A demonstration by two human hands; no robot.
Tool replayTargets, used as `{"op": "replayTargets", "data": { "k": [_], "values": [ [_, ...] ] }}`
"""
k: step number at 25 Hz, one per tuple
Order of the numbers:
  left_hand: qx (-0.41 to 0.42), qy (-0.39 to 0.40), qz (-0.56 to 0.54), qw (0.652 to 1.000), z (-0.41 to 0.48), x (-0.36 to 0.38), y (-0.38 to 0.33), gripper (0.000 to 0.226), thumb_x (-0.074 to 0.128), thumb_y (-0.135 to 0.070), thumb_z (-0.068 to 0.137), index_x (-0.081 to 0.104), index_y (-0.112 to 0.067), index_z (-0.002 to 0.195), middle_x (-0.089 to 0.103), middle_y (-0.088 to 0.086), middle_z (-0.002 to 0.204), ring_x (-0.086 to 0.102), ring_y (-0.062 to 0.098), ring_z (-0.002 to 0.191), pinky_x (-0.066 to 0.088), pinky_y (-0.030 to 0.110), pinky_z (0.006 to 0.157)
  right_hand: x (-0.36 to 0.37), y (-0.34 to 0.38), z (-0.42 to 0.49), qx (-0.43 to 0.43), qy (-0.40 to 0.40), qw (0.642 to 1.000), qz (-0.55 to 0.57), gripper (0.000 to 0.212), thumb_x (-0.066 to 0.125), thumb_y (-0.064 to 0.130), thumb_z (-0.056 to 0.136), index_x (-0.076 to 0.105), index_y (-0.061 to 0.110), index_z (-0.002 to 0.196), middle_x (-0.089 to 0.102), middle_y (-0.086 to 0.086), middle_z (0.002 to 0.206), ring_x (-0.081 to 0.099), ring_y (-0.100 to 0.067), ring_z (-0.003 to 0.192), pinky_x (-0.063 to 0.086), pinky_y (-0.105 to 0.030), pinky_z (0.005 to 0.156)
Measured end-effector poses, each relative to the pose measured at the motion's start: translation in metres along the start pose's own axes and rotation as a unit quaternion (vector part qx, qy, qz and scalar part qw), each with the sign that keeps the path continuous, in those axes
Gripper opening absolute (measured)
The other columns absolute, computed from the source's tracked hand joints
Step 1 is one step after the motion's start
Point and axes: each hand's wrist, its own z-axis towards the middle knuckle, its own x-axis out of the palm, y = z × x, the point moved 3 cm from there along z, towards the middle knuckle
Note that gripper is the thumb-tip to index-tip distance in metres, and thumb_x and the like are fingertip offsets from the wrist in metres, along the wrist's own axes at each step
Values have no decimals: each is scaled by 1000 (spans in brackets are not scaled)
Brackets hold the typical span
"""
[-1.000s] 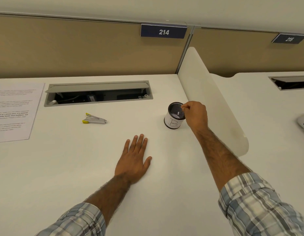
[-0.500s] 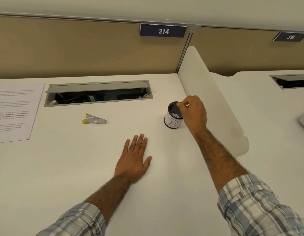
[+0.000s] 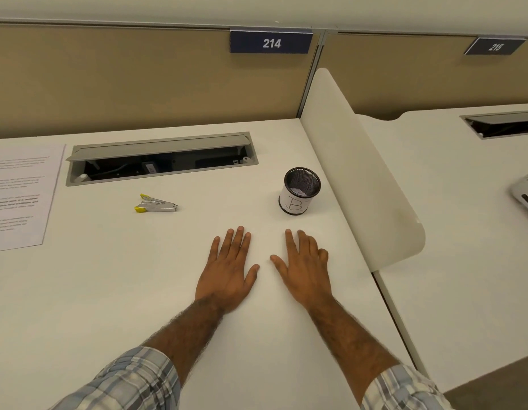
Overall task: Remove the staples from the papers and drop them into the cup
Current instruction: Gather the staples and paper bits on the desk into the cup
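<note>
A black mesh cup (image 3: 298, 193) with a white label marked "B" stands on the white desk (image 3: 108, 291) near its right side. A printed paper sheet (image 3: 18, 196) lies at the left edge. A metal staple remover with yellow grips (image 3: 156, 204) rests between the paper and the cup. My left hand (image 3: 228, 272) lies flat on the desk, palm down, fingers apart. My right hand (image 3: 304, 269) lies flat beside it, just in front of the cup, holding nothing.
An open grey cable tray (image 3: 159, 159) is set into the desk at the back. A white curved divider (image 3: 363, 179) rises along the right edge, close to the cup. Tan partition panels numbered 214 and 215 stand behind. A neighbouring desk lies to the right.
My right hand has left the cup's rim and come back toward me, landing flat on the desk beside my left hand. The left hand has stayed put.
</note>
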Motion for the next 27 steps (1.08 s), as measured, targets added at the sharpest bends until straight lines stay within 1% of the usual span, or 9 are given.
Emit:
{"op": "replayTargets", "data": {
  "k": [4, 9, 13, 16, 18, 22, 25, 27],
  "values": [
    [3, -4, -4, 1000, 1, -1, -1, 76, 19, -57, 107, -3, -20, 168, -9, 1, 177, -11, 21, 163, -2, 47, 132, -1, 8, 2, 16, 7, 1000, -18, 77, 16, 71, 96, 19, 25, 158, 33, -13, 158, 34, -32, 140, 36, -52, 104],
    [1, 1, -2, 1000, 1, -1, -1, 76, 16, -59, 106, -6, -21, 168, -12, 1, 176, -13, 21, 163, -1, 47, 133, -2, 12, 7, 33, 11, 999, -10, 77, 16, 70, 96, 20, 25, 158, 35, -13, 157, 34, -34, 140, 35, -53, 105],
    [-2, 6, 2, 1000, 1, -1, -1, 76, 13, -60, 106, -9, -21, 167, -15, 1, 176, -15, 21, 162, -2, 48, 133, 1, 10, 0, 19, 4, 1000, 9, 74, 12, 69, 97, 21, 28, 157, 29, -11, 161, 28, -32, 145, 31, -52, 110],
    [-2, 5, 1, 1000, 2, -1, -2, 76, 13, -61, 106, -8, -21, 168, -14, 1, 176, -14, 21, 162, -1, 48, 133, 4, 9, -12, 2, 7, 1000, 27, 76, 4, 70, 95, 21, 29, 157, 25, -9, 164, 22, -31, 150, 26, -52, 114],
    [-2, 8, 4, 1000, 2, -1, -1, 77, 12, -62, 105, -9, -21, 167, -15, 1, 176, -15, 21, 162, -1, 48, 133, 4, 12, -15, -4, 13, 1000, 26, 78, 3, 70, 94, 21, 29, 157, 23, -9, 165, 21, -31, 151, 26, -53, 114],
    [-4, 16, 15, 1000, 1, 0, -1, 77, 8, -63, 104, -14, -22, 166, -20, 1, 175, -19, 21, 161, -3, 48, 133, 8, 16, -17, -8, 24, 1000, -7, 79, 6, 70, 95, 16, 24, 159, 21, -12, 166, 20, -34, 152, 27, -56, 115],
    [-1, 14, 13, 1000, 1, -2, -2, 78, 7, -64, 104, -13, -21, 166, -20, 1, 175, -19, 21, 161, -4, 48, 133, 9, 22, -17, -12, 35, 999, -38, 80, 17, 67, 98, 21, 15, 159, 25, -14, 165, 23, -36, 151, 28, -58, 114],
    [2, 10, 7, 1000, 0, -4, -2, 79, 6, -64, 103, -10, -21, 167, -17, 2, 175, -16, 22, 162, -3, 47, 133, 6, 29, -15, -22, 42, 998, -42, 77, 20, 62, 101, 21, 11, 158, 23, -13, 166, 21, -36, 152, 27, -57, 115]
  ]
}}
